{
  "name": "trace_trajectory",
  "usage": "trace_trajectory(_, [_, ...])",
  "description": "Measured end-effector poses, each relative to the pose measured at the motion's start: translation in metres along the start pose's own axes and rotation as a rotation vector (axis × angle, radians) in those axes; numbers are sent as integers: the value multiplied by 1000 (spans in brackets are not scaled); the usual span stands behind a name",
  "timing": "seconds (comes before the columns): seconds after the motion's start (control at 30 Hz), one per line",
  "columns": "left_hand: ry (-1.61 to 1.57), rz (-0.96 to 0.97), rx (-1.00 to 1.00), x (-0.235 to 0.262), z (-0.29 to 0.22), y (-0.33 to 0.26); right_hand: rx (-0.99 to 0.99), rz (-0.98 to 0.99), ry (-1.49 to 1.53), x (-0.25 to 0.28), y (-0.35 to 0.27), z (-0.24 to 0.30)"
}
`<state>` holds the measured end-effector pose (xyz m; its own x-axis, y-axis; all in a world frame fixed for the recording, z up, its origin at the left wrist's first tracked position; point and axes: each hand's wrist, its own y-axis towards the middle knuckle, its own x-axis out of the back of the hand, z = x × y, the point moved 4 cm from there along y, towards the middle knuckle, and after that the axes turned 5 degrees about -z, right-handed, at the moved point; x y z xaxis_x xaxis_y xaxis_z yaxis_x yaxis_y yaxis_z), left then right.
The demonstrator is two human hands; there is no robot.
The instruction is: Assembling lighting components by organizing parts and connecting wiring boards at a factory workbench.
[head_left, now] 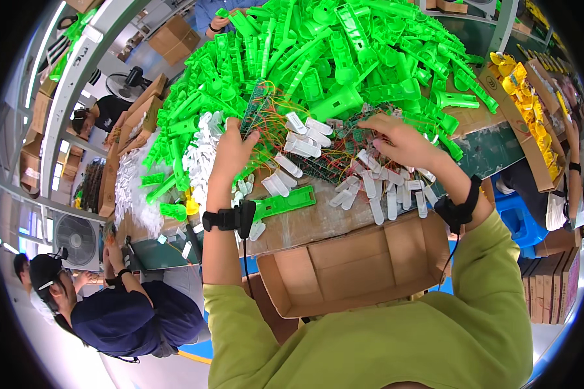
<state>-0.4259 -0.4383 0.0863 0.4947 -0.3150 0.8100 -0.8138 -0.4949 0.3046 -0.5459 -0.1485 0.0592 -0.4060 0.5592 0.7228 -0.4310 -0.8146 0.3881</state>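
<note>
My left hand (pixel 232 150) is closed on a green circuit board (pixel 257 102) that stands tilted up from a wired bundle. Thin red and yellow wires run from it to white plastic tabs (pixel 303 146). To the right, my right hand (pixel 403 141) reaches over more wired circuit boards (pixel 353 137), fingers apart and fingertips at their edge. More white tabs (pixel 390 194) hang in a cluster below that hand. A flat green plastic shell (pixel 284 203) lies on the worktable (pixel 324 223) nearer me.
A large heap of green plastic shells (pixel 331 58) rises behind my hands. White small parts (pixel 136 185) are piled left. An open cardboard box (pixel 357 269) sits before me. Yellow parts (pixel 522 97) fill a box at right. A co-worker (pixel 130 318) works at lower left.
</note>
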Motion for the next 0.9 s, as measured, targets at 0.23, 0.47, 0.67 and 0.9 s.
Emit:
trace_trajectory(0.23, [-192,178,16,23,-12,-2,4,-27,9,4,-1,1])
trace_trajectory(0.47, [-260,235,-381,70,-121,-10,154,-542,-111,74,7,55])
trace_trajectory(0.67, [-48,465,-625,30,-197,-13,166,-212,-421,98,27,118])
trace_trajectory(0.9, [-217,634,-589,-48,-187,1,-70,131,-380,80,12,20])
